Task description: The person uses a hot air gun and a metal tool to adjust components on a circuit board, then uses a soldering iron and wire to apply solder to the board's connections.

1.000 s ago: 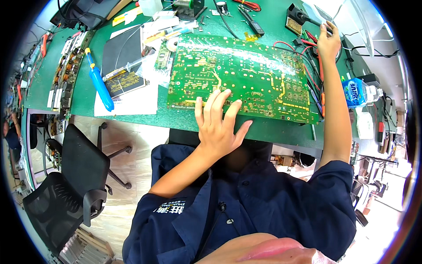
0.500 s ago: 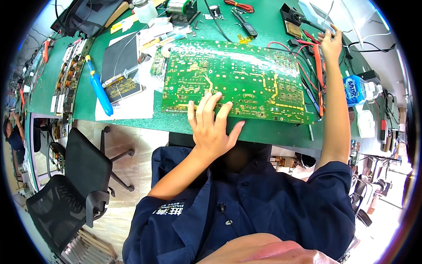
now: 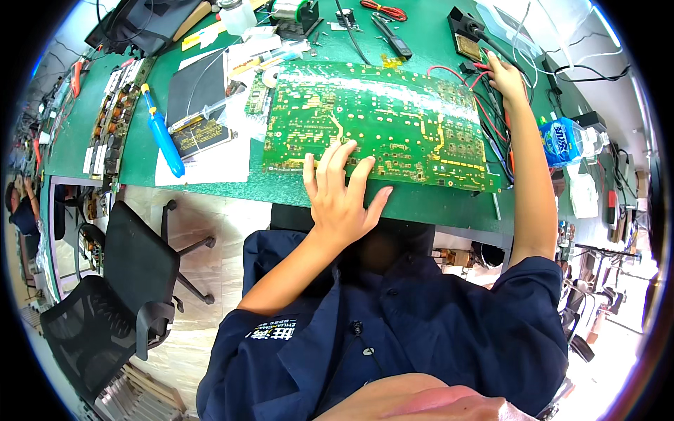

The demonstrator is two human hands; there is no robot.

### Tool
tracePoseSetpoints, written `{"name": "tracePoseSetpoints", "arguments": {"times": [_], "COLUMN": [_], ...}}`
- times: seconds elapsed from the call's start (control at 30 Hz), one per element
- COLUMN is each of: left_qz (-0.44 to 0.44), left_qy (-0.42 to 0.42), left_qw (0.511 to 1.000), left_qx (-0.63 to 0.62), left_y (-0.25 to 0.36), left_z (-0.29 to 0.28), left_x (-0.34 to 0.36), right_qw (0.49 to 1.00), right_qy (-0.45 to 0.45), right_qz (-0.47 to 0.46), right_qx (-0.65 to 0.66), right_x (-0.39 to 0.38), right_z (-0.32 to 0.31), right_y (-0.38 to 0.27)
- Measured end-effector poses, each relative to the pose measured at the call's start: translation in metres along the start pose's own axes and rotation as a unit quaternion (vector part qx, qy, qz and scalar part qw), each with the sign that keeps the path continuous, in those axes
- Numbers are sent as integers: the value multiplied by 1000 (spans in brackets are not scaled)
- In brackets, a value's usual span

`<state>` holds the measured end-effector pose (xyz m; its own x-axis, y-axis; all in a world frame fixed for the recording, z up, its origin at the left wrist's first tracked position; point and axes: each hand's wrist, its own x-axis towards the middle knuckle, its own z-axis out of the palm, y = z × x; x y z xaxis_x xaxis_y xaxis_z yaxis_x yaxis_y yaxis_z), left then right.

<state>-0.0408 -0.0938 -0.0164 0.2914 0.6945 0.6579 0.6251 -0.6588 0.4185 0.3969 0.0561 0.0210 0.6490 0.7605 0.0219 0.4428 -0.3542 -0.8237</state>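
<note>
My left hand lies with its fingers spread on the near edge of a large green circuit board. The board has gold traces and a glossy glare across its far part. My right hand reaches past the board's far right corner, among red leads. Its fingertips look apart beside the leads; whether they touch one is unclear. A soldering iron rests in its black stand just beyond that hand. My right forearm hides part of the cables and an orange-handled tool there.
Left of the board are a blue desoldering pump, a syringe on papers and a row of boards with components. A meter-like pen tool lies at the back. At right stands a blue-labelled bottle; an office chair is at left.
My right hand has moved left and nearer, from beside the soldering iron's handle to the red leads. My left hand remains on the board's near edge. The view has shifted slightly.
</note>
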Motion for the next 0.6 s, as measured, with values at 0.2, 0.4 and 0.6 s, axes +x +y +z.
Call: {"name": "tracePoseSetpoints", "arguments": {"times": [0.2,0.4,0.6], "left_qz": [-7,1,-6], "left_qy": [-6,10,-5], "left_qw": [1000,1000,1000], "left_qx": [1,-7,20], "left_y": [1,2,2], "left_z": [-2,1,-5], "left_x": [1,2,-1], "right_qw": [972,964,958], "right_qy": [0,47,-12], "right_qz": [43,-37,-43], "right_qx": [229,260,285], "right_x": [11,40,-33], "right_z": [11,-1,-47], "right_y": [-15,-19,-53]}}
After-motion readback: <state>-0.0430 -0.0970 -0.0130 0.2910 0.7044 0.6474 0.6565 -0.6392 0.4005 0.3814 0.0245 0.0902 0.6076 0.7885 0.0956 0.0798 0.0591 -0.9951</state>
